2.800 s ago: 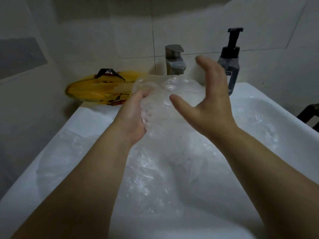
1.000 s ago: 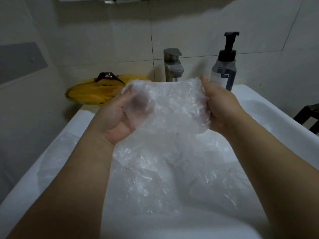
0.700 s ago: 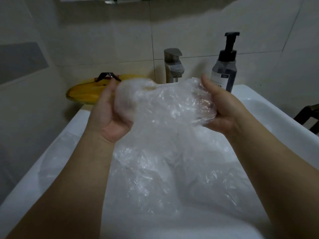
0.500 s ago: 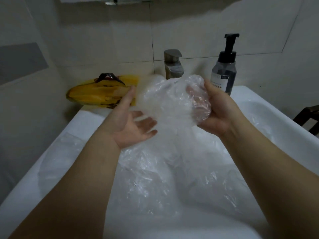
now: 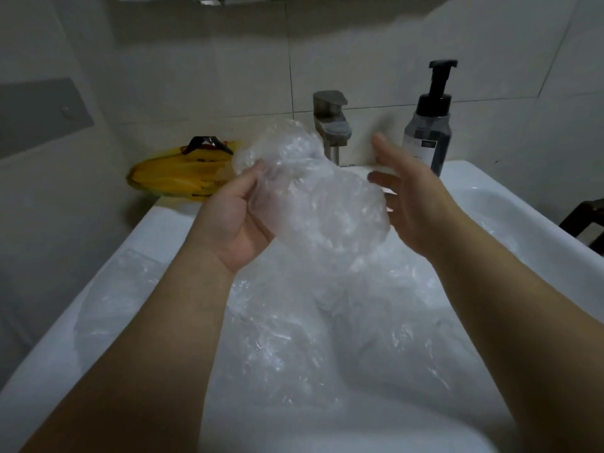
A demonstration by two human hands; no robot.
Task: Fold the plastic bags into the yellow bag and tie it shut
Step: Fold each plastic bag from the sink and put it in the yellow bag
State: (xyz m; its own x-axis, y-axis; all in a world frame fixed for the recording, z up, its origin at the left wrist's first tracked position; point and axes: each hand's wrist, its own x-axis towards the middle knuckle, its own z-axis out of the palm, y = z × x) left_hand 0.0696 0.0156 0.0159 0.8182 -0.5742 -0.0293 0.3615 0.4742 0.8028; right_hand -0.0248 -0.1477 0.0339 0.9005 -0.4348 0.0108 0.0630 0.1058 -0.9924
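A crumpled clear plastic bag [image 5: 313,197] is bunched into a loose roll above the white sink [image 5: 510,204]. My left hand [image 5: 235,220] grips its left end, thumb on top and fingers curled under. My right hand [image 5: 411,197] is beside the roll's right end with fingers spread and straight, off the plastic or barely touching it. More clear plastic [image 5: 327,338] trails down from the roll and fills the basin. The yellow bag [image 5: 183,174], with black handles, lies flat on the ledge at the back left, beyond my left hand.
A metal tap [image 5: 331,122] stands behind the roll at the sink's back edge. A dark pump bottle [image 5: 428,132] is to its right. Tiled walls close in behind and on the left. A dark frame [image 5: 585,220] shows at the far right.
Half a second ago my right hand held the bunched bag and my left hand was open. Now my left hand grips it and my right hand has opened and drawn back.
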